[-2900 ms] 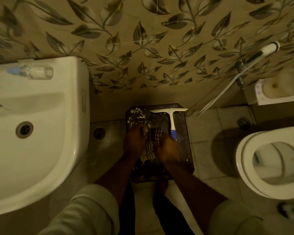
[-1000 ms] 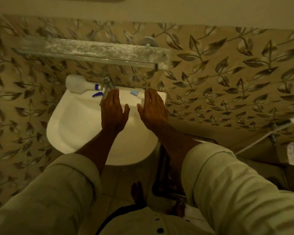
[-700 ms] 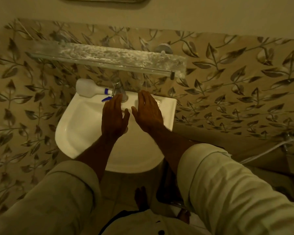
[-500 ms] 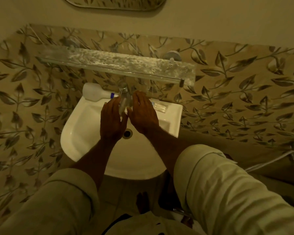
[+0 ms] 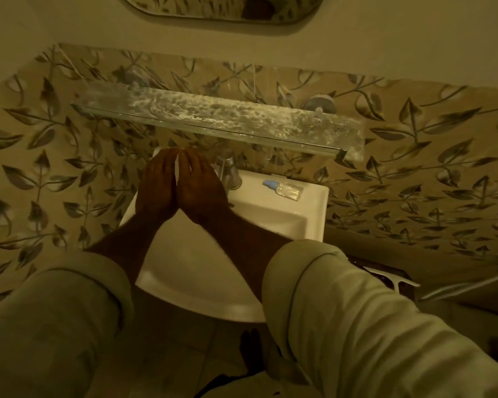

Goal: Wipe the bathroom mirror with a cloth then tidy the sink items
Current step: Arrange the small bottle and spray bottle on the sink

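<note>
1. Evidently the tidying step is in hand: the left hand (image 5: 156,188) and right hand (image 5: 197,189) reach flat, open and empty, over the sink (image 5: 273,216) rim's back-left corner.
2. The small clear bottle (image 5: 283,189) lies on the rim's right, beyond the tap (image 5: 227,170).
3. Next, probably, closing on an item there; what lies beneath the hands is hidden.

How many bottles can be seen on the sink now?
1: a small clear bottle with a blue cap lies on its side on the sink rim, right of the tap. The hands may hide another behind them.

Left hand (image 5: 158,188) and right hand (image 5: 202,191) reach side by side over the sink (image 5: 273,216).
</note>
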